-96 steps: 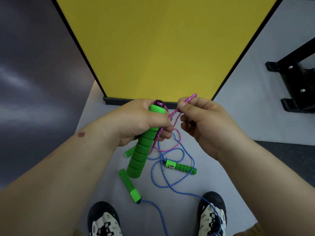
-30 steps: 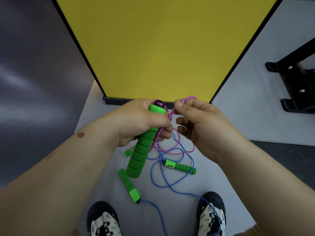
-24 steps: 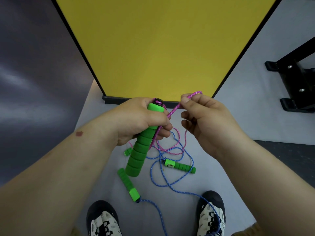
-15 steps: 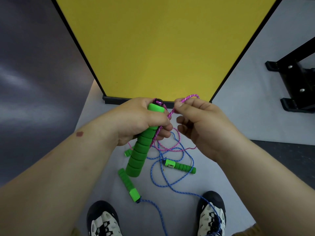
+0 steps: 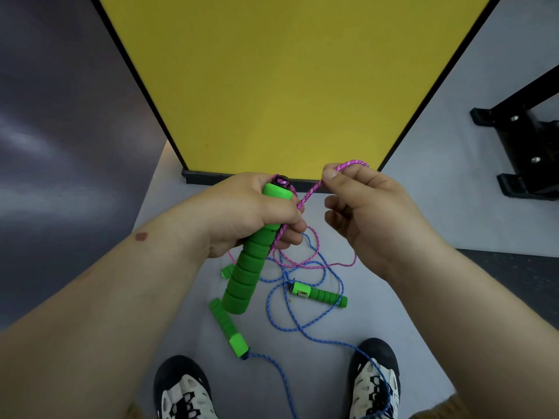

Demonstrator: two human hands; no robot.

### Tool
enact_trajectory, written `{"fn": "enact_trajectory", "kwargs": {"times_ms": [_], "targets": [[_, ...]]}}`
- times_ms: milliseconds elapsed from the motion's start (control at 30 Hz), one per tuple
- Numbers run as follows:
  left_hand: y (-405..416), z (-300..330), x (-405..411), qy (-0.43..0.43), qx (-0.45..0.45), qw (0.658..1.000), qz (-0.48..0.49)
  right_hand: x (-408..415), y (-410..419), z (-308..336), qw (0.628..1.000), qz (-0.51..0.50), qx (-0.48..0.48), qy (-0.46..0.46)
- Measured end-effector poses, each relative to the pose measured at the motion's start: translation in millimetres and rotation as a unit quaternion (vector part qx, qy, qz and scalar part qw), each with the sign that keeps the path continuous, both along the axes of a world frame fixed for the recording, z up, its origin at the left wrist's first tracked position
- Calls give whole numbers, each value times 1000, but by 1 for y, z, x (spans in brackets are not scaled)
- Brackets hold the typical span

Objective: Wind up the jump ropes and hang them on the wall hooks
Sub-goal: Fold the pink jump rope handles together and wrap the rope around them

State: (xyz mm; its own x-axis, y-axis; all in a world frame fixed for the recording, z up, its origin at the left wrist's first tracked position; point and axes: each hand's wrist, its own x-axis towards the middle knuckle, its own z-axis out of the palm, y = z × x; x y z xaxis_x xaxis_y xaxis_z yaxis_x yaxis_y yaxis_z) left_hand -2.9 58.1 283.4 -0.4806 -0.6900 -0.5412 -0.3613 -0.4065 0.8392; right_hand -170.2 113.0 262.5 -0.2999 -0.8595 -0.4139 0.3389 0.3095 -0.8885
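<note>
Green ribbed handle (image 5: 245,267); pink-and-white speckled rope (image 5: 308,196); blue-and-white speckled rope (image 5: 298,328); yellow, black-edged panel (image 5: 272,80); black-and-white shoes (image 5: 181,388)

Ribbed green foam handle (image 5: 248,261) at frame centre, tilted, with pink braided cord (image 5: 308,196) running taut up and right, slack looping below. Blue braided rope (image 5: 286,309) tangled on floor, lower centre, between two slimmer green handles (image 5: 320,295).

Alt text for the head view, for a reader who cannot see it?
A left hand grips a green foam handle while the right hand pinches its pink rope taut; a blue rope with green handles lies tangled on the floor below.
</note>
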Motion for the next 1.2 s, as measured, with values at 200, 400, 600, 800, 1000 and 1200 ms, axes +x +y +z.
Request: {"fn": "enact_trajectory", "kwargs": {"times_ms": [200, 400, 600, 800, 1000, 1200], "targets": [[0, 0, 0, -5, -1, 1000, -3, 8, 3, -3, 996, 87, 9, 29], [0, 0, 0, -1, 0, 1000, 2, -4, -2, 1, 999, -43, -8, 21], [1, 0, -1, 2, -1, 1000, 8, 2, 2, 1, 1000, 24, -3, -1], [0, -1, 0, 0, 0, 1000, 3, 8, 3, -1, 998, 60, -1, 20], [0, 0, -2, 3, 0, 1000, 4, -4, -2, 2, 998, -52, -20, 12], [1, 0, -1, 2, -4, 1000, 8, 4, 2, 1, 1000, 19, -8, -19]]}}
